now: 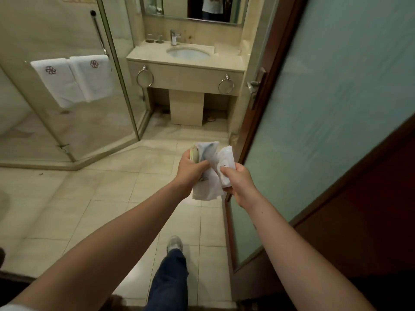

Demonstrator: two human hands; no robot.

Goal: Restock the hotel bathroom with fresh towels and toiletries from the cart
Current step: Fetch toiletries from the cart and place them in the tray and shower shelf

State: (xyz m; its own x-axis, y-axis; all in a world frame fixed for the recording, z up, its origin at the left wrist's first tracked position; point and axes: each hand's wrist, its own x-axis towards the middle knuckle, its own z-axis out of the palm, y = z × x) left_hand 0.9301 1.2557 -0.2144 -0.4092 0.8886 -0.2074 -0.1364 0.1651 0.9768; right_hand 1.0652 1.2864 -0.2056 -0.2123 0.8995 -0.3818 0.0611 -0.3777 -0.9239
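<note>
- Toiletry packets (207,151) sit fanned in the curled fingers of the left hand (192,170), over the floor tiles (107,198).
- Right hand (239,179) pinches a white sachet (225,163) just beside them.
- Two white towels (74,79) hang on the shower glass (94,129).

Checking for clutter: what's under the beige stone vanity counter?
A beige block pedestal stands centred; a pinkish item lies right of it. Shadow hides the rest.
</note>
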